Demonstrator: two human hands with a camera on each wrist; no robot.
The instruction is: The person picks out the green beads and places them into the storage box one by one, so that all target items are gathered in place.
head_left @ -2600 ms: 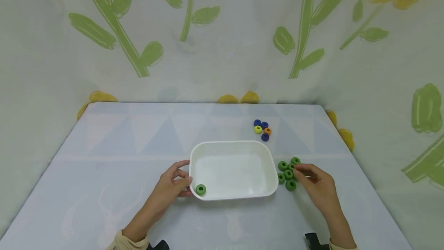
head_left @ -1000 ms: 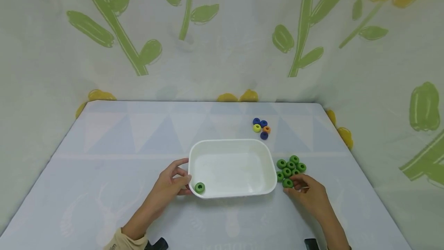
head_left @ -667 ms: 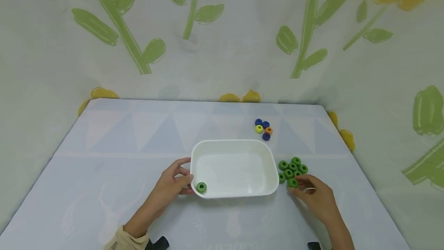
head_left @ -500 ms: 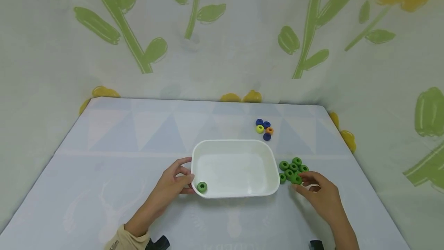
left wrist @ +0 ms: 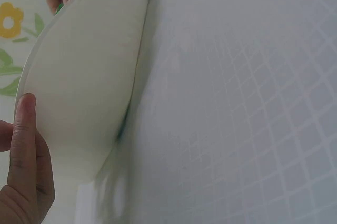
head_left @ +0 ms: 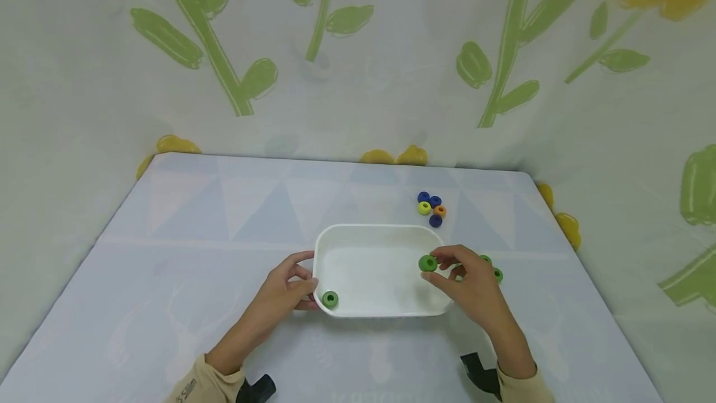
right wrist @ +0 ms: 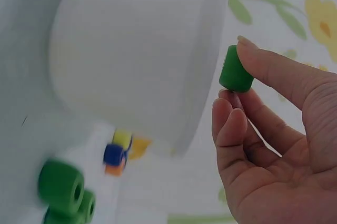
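My right hand (head_left: 470, 282) pinches a green bead (head_left: 427, 264) between thumb and fingertips, over the right end of a white tray (head_left: 380, 314). The right wrist view shows that same green bead (right wrist: 236, 70) just above the tray's rim. At the tray's left end, my left hand (head_left: 285, 288) grips the rim, thumb on top and fingers along the outer wall (left wrist: 84, 77). One green bead (head_left: 330, 299) lies inside, in the near left corner. More green beads (right wrist: 61, 186) sit on the table right of the tray, mostly hidden behind my right hand in the head view.
Behind the tray's right end lies a small cluster of blue, yellow and orange beads, among them a yellow bead (head_left: 424, 208) and an orange bead (head_left: 440, 211). The pale patterned table (head_left: 184, 266) meets a flower-printed wall (head_left: 403, 79) at the back.
My right hand has picked up a green bead beside the tray and moved it up and left over the tray's right end. My left hand keeps its grip on the rim.
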